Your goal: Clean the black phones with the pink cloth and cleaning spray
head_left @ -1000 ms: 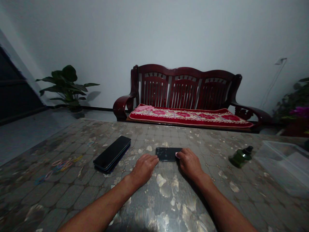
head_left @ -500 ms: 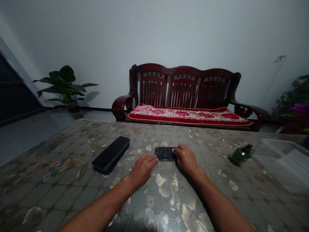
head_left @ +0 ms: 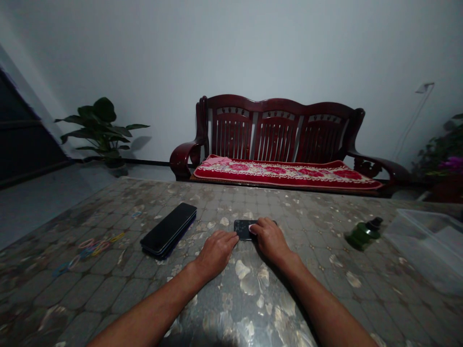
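A black smartphone (head_left: 243, 229) lies flat on the table, sideways to me, its screen spotted with marks or droplets. My left hand (head_left: 218, 248) grips its left end with the fingertips. Over the phone's right half is my right hand (head_left: 270, 237), closed on a small pale pink pad (head_left: 251, 228) that touches the screen. Most of the pad is hidden under the fingers, so its material is unclear. To the left of my left hand rests a stack of black smartphones (head_left: 169, 230).
Coloured rubber bands (head_left: 97, 246) lie scattered at the left. A green spray bottle (head_left: 363, 233) and a clear plastic box (head_left: 419, 255) stand at the right. Beyond the patterned table (head_left: 152, 289) is a dark red wooden bench (head_left: 275, 130). A potted plant (head_left: 104, 130) stands at the back left.
My right hand has slid left along the phone with the pad, uncovering the phone's right end. My left hand stays at the left end. The view has shifted slightly.
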`<act>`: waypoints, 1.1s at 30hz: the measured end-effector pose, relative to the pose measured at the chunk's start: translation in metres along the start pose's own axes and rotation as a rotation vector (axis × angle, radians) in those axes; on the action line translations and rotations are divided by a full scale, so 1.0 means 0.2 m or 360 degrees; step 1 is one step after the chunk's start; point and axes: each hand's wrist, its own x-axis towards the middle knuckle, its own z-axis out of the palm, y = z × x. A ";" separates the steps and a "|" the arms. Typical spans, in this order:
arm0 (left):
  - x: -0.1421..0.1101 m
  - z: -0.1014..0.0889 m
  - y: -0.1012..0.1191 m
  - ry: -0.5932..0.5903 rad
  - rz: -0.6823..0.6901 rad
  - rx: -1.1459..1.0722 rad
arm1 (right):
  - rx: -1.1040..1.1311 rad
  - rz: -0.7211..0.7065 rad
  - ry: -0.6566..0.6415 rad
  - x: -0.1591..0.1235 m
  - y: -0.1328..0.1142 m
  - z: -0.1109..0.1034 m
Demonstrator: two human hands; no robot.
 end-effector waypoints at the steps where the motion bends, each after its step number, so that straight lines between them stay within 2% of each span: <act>1: 0.00 0.00 0.00 -0.0003 0.0000 -0.0002 | 0.0013 -0.0039 0.0003 0.00 -0.01 0.00; 8: 0.00 0.00 0.00 0.0002 -0.0030 -0.0020 | -0.0059 0.0137 0.0036 0.00 0.04 0.01; 13: 0.00 0.00 -0.01 0.0028 -0.0031 -0.0038 | 0.0018 -0.0111 -0.0023 -0.03 -0.05 0.00; 15: -0.01 0.00 -0.01 0.0032 -0.0017 -0.0027 | 0.0034 -0.0134 -0.0063 -0.04 -0.06 -0.02; 21: -0.01 0.01 -0.01 0.0027 0.0002 -0.0020 | -0.0047 0.0227 -0.0111 -0.11 0.07 -0.08; 24: 0.00 0.00 -0.01 -0.0004 -0.0011 -0.0016 | -0.0100 0.0284 -0.0107 -0.12 0.07 -0.08; 27: 0.00 0.00 0.00 -0.0013 -0.0026 -0.0030 | -0.0105 0.0188 -0.0093 -0.11 -0.01 -0.07; 30: 0.00 -0.01 0.00 -0.0010 -0.0038 -0.0049 | -0.0050 -0.0013 -0.0130 -0.08 -0.12 -0.05; 33: 0.00 -0.01 0.01 -0.0010 -0.0049 -0.0043 | -0.0006 -0.0096 -0.0139 -0.07 -0.15 -0.04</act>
